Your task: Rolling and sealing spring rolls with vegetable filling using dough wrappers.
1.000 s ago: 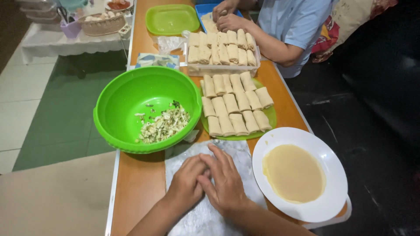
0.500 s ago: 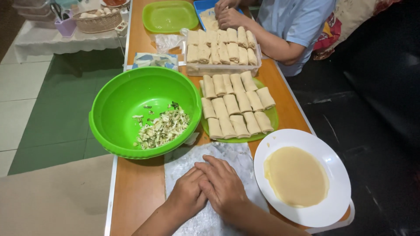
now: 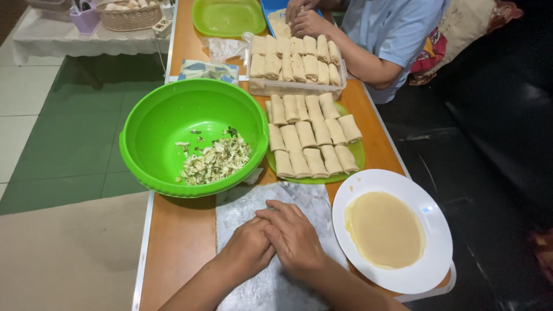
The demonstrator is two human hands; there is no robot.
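Low centre of the frame: both hands pressed together on the sheet (image 3: 311, 201), a pale crinkled sheet lying flat on the worktop (image 3: 178, 242). The left hand (image 3: 249, 249) is curled, fingers tucked under; the right hand (image 3: 295, 237) curves beside it, fingertips overlapping the left. Whatever they are closing on is hidden beneath the fingers, possibly a roll, but I cannot tell. Just right of the sheet sits a white plate (image 3: 429, 219) with a thin round wrapper (image 3: 385, 229) lying in it. Above the hands, a green bowl (image 3: 173, 115) holds chopped filling (image 3: 216, 161) at its bottom. To its right, a green tray (image 3: 358, 151) carries rows of pale rolls (image 3: 311, 135), and behind that a clear box (image 3: 296, 87) is stacked with more. At the upper edge, another person's hands (image 3: 305, 20) work on a blue tray, beside an empty green tray (image 3: 227, 16).
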